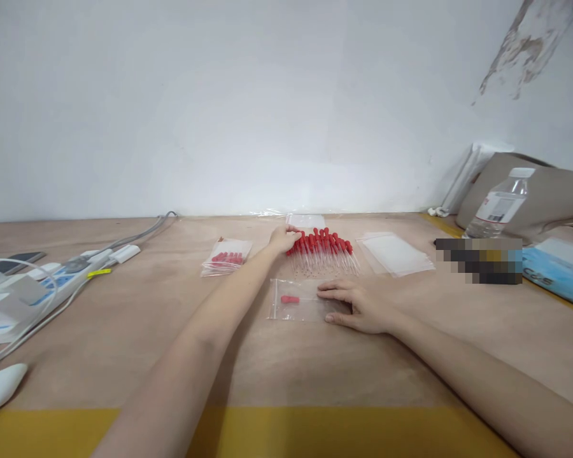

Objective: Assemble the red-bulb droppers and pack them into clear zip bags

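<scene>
Several glass droppers [322,242] with red rubber bulbs lie fanned out in a row at the far middle of the table. My left hand [284,238] reaches to the left end of that row, its fingers closed on the bulb of one dropper. Nearer to me a clear zip bag [305,312] lies flat with a single red-bulbed dropper [290,299] inside. My right hand [356,306] rests on the right end of this bag, fingers apart and holding nothing.
To the left sits a stack of filled bags [226,257] showing red bulbs. Flat clear bags [396,253] lie right of the droppers. A power strip [62,286] with cables occupies the left side; a water bottle [499,207] and blue tissue pack [558,270] stand right.
</scene>
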Tool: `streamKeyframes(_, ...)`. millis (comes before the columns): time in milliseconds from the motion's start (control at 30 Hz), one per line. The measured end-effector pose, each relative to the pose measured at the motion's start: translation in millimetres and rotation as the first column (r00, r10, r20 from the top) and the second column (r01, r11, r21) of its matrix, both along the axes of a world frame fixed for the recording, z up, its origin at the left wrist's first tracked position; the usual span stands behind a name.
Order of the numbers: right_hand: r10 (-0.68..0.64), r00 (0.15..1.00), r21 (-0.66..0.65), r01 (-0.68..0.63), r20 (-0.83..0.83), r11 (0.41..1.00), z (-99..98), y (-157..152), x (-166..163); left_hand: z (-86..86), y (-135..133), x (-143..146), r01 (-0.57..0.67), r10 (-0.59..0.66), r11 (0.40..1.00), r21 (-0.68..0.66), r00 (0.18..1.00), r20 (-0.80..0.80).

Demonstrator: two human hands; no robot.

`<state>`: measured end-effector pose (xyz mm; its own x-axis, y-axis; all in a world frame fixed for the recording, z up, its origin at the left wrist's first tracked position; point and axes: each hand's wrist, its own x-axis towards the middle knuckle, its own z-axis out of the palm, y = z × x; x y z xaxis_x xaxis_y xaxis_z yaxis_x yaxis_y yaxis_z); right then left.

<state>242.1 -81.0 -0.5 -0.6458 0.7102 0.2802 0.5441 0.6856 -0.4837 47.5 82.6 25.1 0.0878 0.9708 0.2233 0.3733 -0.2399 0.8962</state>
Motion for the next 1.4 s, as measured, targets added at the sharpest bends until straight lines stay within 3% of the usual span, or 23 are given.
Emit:
streamKeyframes(133,0.005,1.0,0.008,-0.005,-0.002,1.0,-1.7,1,0,9.7,-10,-13,0.071,-0.078,0.996,0.047,0.982,0.171)
streamKeyframes(233,0.004,1.0,0.001,-0.004,-0.006,1.0,-2.9,1,0,13.0,-33,-42,0.082,-0.105,0.992,0.095,0.956,0.274)
streamKeyframes(367,-0.011,1.0,-0.016,0.011,-0.001,1.0,-3.2,2,1,4.7,-79,-92,-0.04,-0.057,0.98,0.195,0.882,0.467)
streamKeyframes(500,-0.008,1.0,-0.015,0.008,0.005,1.0,-3.5,2,1,-9.4,-117,-118,-0.122,0.046,0.983,0.135,0.883,0.467)
streamKeyframes(667,-0.012,1.0,-0.018,0.012,-0.003,1.0,-3.4,2,1,-19.9,-127,-115,-0.126,0.071,0.989,0.078,0.867,0.494)
streamKeyframes(967,-0.017,1.0,-0.012,0.017,0.023,1.0,-2.3,1,1,-15.9,-131,-131,-0.205,0.135,0.975,0.085,0.852,0.506)
streamKeyframes(1200,-0.007,1.0,-0.009,0.007,0.0,1.0,-3.4,2,1,-20.2,-136,-109,-0.119,0.095,0.993,0.017,0.862,0.497)
streamKeyframes(1400,-0.012,1.0,-0.005,0.012,-0.007,1.0,-3.6,2,-1,-22.3,-149,-92,0.016,0.041,0.992,-0.126,0.9,0.433)
